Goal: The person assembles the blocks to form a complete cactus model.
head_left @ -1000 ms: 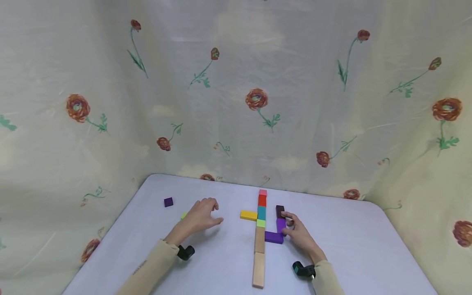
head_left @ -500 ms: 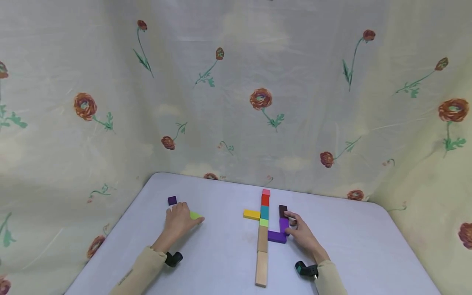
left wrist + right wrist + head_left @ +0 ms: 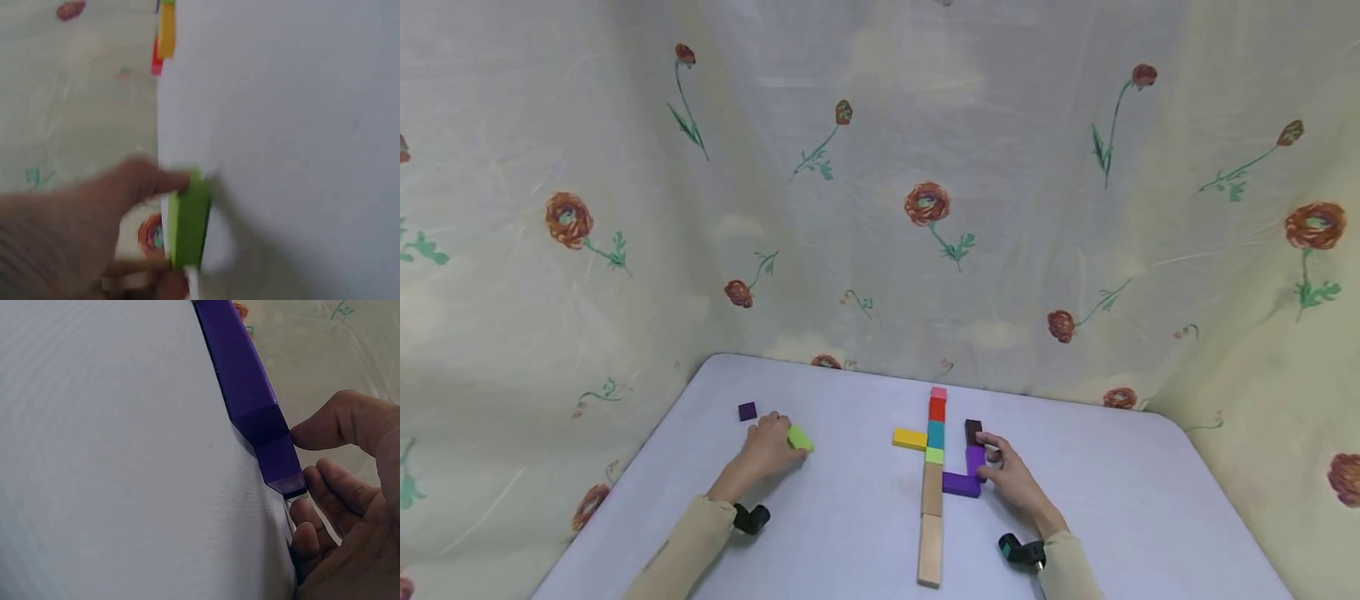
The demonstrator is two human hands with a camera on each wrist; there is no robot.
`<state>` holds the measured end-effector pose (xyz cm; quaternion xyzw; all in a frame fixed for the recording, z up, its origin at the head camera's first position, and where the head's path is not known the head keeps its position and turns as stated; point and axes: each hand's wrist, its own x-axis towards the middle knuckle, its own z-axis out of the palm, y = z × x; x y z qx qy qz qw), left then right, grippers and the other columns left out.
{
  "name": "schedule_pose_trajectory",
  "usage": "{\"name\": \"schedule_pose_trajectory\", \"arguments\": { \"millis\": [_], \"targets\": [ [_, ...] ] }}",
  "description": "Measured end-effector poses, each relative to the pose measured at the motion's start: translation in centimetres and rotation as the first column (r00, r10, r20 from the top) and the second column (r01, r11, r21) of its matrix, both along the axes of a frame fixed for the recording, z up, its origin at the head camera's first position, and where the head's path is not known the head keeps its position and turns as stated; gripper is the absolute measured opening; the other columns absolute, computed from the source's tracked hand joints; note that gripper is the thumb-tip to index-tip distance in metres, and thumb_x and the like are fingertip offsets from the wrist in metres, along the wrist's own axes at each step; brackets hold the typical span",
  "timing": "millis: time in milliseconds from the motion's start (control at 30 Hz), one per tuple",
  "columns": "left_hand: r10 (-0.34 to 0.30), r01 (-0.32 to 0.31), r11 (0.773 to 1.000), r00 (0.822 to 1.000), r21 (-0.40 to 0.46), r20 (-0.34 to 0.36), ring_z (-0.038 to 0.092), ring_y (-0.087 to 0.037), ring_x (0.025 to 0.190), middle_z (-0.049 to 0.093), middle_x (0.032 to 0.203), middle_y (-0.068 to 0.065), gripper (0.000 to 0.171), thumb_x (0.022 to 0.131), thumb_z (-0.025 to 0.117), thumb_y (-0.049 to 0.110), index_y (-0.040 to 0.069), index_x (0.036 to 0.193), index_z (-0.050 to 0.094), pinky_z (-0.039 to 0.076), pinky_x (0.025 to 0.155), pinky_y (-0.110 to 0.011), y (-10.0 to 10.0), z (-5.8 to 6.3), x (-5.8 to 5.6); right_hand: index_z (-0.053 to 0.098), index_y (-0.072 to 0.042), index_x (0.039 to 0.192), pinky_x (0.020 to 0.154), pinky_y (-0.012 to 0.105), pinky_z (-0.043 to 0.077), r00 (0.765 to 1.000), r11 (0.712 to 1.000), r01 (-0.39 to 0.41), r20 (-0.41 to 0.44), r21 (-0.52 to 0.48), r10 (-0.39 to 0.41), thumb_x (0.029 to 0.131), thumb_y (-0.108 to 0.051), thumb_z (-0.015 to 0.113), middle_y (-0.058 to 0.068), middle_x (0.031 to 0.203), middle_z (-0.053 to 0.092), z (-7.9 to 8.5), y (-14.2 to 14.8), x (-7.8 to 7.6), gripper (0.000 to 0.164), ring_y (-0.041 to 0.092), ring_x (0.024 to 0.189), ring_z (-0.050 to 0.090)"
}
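Observation:
My left hand grips a lime-green block at the left of the table, thumb at one end and fingers at the other. In the left wrist view the green block looks slightly blurred. On the right, my right hand holds an upright-lying purple block between thumb and curled fingers. That block meets another purple block at a corner, and a dark block lies at its far end. In the right wrist view my thumb touches the purple corner; the fingers partly hide the far end.
A column of blocks runs up the table: two plain wooden blocks, a small green one, a teal one, a red one and a pink one. A yellow block sticks out left. A dark purple cube lies far left.
My left hand has moved left to the lime-green block and taken hold of it, and the block has turned slightly. The right hand stays at the purple block.

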<state>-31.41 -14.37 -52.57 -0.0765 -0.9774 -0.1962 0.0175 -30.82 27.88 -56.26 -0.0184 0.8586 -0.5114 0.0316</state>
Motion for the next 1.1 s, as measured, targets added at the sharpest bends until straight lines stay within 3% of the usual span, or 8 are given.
{"name": "schedule_pose_trajectory", "arguments": {
  "millis": [67, 133, 233, 567, 767, 933, 1100],
  "targets": [
    [-0.121, 0.119, 0.992, 0.991, 0.027, 0.056, 0.055, -0.028, 0.107, 0.059, 0.114, -0.014, 0.056, 0.076, 0.081, 0.031, -0.003, 0.116, 0.063, 0.042, 0.092, -0.051, -0.5, 0.2, -1.1, 0.042, -0.010, 0.142, 0.077, 0.027, 0.041, 1.000, 1.000, -0.001, 0.003, 0.000, 0.001, 0.084, -0.002, 0.064, 0.014, 0.136, 0.046, 0.0, 0.0, 0.0, 0.063, 0.029, 0.117, 0.042],
    [-0.220, 0.215, 0.975, 0.970, 0.064, 0.101, 0.053, -0.029, 0.116, 0.057, 0.123, -0.013, 0.058, 0.075, 0.082, 0.029, 0.000, 0.122, 0.063, 0.039, 0.099, -0.053, -1.0, 0.4, -2.0, 0.042, -0.011, 0.142, 0.078, 0.028, 0.041, 1.000, 1.000, -0.003, 0.004, 0.000, 0.003, 0.084, -0.002, 0.064, 0.014, 0.136, 0.046, 0.1, 0.0, 0.0, 0.063, 0.029, 0.117, 0.042],
    [-0.286, 0.274, 0.956, 0.950, 0.102, 0.126, 0.054, -0.028, 0.115, 0.059, 0.122, -0.011, 0.059, 0.072, 0.083, 0.028, 0.002, 0.122, 0.065, 0.040, 0.099, -0.052, -1.5, 0.4, -2.9, 0.042, -0.011, 0.142, 0.079, 0.028, 0.041, 1.000, 1.000, -0.011, -0.002, 0.010, 0.011, 0.084, -0.003, 0.064, 0.015, 0.136, 0.047, 0.1, 0.0, -0.1, 0.062, 0.030, 0.118, 0.042],
    [-0.296, 0.283, 0.953, 0.947, 0.108, 0.128, 0.054, -0.027, 0.115, 0.057, 0.123, -0.009, 0.059, 0.074, 0.083, 0.030, 0.005, 0.124, 0.064, 0.040, 0.099, -0.052, -1.9, -0.1, -3.0, 0.042, -0.009, 0.142, 0.078, 0.027, 0.040, 1.000, 1.000, -0.006, -0.001, 0.005, 0.006, 0.084, -0.002, 0.064, 0.016, 0.136, 0.047, 0.0, 0.0, 0.1, 0.062, 0.030, 0.117, 0.042],
    [-0.279, 0.268, 0.957, 0.955, 0.113, 0.103, 0.049, -0.031, 0.126, 0.055, 0.133, -0.012, 0.066, 0.073, 0.082, 0.033, 0.007, 0.129, 0.059, 0.031, 0.106, -0.060, -1.8, -0.1, -2.9, 0.042, -0.010, 0.142, 0.079, 0.028, 0.041, 1.000, 1.000, 0.004, 0.010, 0.003, -0.004, 0.084, -0.002, 0.064, 0.014, 0.138, 0.046, -0.1, 0.0, 0.0, 0.062, 0.030, 0.118, 0.042],
    [-0.286, 0.268, 0.950, 0.954, 0.162, 0.095, 0.054, -0.025, 0.113, 0.061, 0.120, -0.006, 0.054, 0.075, 0.080, 0.032, 0.009, 0.122, 0.063, 0.035, 0.102, -0.055, -1.9, 0.1, -2.9, 0.042, -0.010, 0.142, 0.078, 0.027, 0.042, 1.000, 1.000, 0.007, 0.014, -0.012, -0.007, 0.084, -0.001, 0.063, 0.014, 0.138, 0.046, -0.2, 0.0, -0.1, 0.062, 0.029, 0.117, 0.041],
    [-0.298, 0.278, 0.946, 0.949, 0.169, 0.106, 0.053, -0.029, 0.119, 0.061, 0.124, -0.008, 0.048, 0.076, 0.079, 0.028, 0.009, 0.118, 0.066, 0.035, 0.104, -0.055, -2.1, 0.2, -2.8, 0.041, -0.012, 0.143, 0.077, 0.026, 0.041, 1.000, 1.000, 0.005, 0.027, -0.024, -0.004, 0.085, -0.002, 0.063, 0.014, 0.138, 0.045, -0.1, 0.0, 0.0, 0.062, 0.028, 0.118, 0.040]
  ]
}}
